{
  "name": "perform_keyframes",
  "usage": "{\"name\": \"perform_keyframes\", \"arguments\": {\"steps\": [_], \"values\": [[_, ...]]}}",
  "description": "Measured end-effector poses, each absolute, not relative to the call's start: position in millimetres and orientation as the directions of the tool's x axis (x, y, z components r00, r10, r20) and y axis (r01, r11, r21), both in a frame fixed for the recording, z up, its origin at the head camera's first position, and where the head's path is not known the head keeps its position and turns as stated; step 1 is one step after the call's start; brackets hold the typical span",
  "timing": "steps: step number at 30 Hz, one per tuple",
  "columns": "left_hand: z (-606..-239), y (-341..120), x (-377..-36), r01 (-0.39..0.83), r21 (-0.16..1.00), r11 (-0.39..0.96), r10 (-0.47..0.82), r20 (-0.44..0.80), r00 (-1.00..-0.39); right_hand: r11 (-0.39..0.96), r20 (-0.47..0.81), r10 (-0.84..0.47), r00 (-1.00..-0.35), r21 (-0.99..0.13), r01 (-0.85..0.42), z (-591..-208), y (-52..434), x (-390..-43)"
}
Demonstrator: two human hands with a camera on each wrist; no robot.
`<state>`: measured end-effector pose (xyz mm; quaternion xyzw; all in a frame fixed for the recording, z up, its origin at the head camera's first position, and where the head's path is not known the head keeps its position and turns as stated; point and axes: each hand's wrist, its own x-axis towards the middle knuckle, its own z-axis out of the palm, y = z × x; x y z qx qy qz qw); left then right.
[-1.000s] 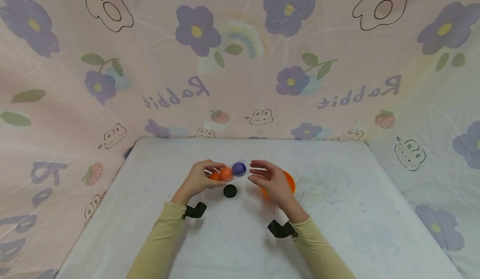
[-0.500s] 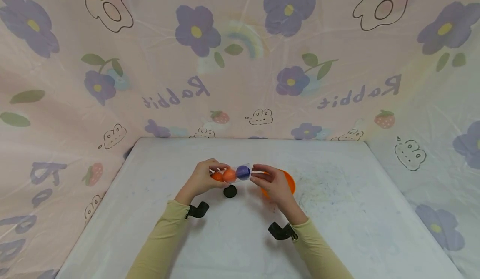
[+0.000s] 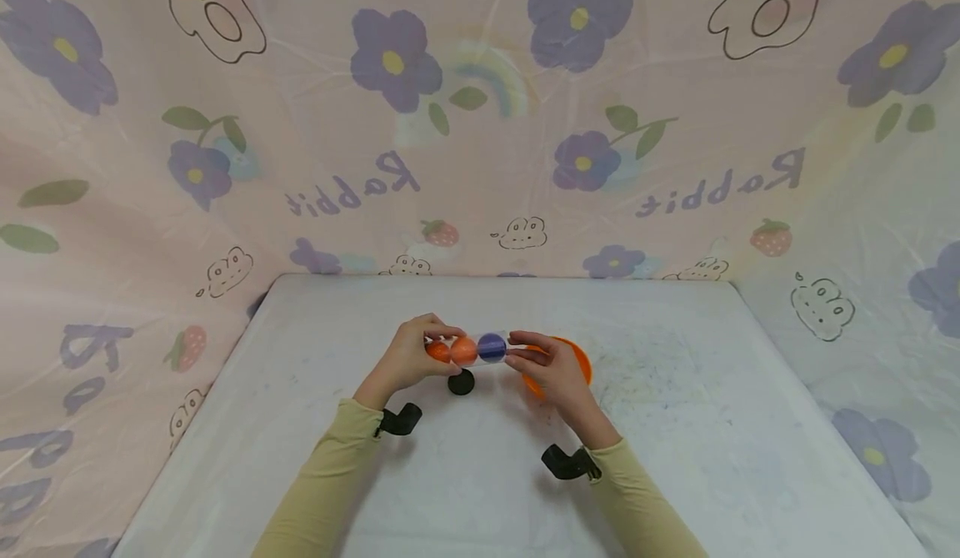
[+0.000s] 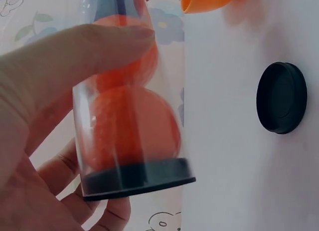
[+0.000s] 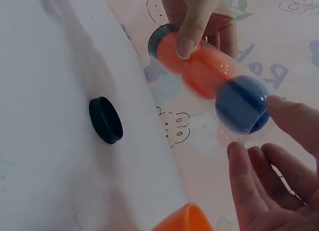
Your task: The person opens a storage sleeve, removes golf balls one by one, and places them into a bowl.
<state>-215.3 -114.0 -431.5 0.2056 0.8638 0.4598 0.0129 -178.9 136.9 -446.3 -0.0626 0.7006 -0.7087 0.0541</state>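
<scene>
Clear plastic tube (image 3: 467, 349), mid-frame above the surface (image 3: 675, 424), holds two orange balls and a blue ball (image 3: 491, 347). Left hand (image 3: 408, 358) curls around its capped end; right hand (image 3: 551, 368) fingers, loosely open, touch the open end. Best keep the tube level, and fetch the black cap (image 3: 461, 382) below.

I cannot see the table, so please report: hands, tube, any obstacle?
Left hand grips the clear tube, two orange balls and one blue ball inside. Right hand fingers at the open end. Black cap on the table below; nothing in the way.
</scene>
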Motion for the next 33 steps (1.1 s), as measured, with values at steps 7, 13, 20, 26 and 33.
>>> {"name": "perform_keyframes", "arguments": {"steps": [7,13,20,26,33], "values": [[-426,-111,-216,0.36,0.775,0.519,0.379,0.169,-0.91,-0.004,-0.017,-0.187,-0.982,-1.0,0.019,-449,142,-180],[-419,-109,-214,0.384,0.736,0.557,0.401,0.167,-0.901,-0.025,-0.008,-0.22,-0.975,-1.0,0.014,-452,145,-181],[-412,-106,-214,0.401,0.699,0.592,0.422,0.154,-0.893,-0.058,-0.006,-0.255,-0.967,-0.998,0.021,-456,149,-180],[-408,-103,-212,0.398,0.685,0.61,0.421,0.144,-0.895,-0.054,0.002,-0.277,-0.961,-0.998,0.014,-460,152,-178],[-403,-101,-208,0.412,0.64,0.649,0.413,0.158,-0.897,-0.021,-0.032,-0.242,-0.97,-0.999,0.038,-462,151,-178]]}}
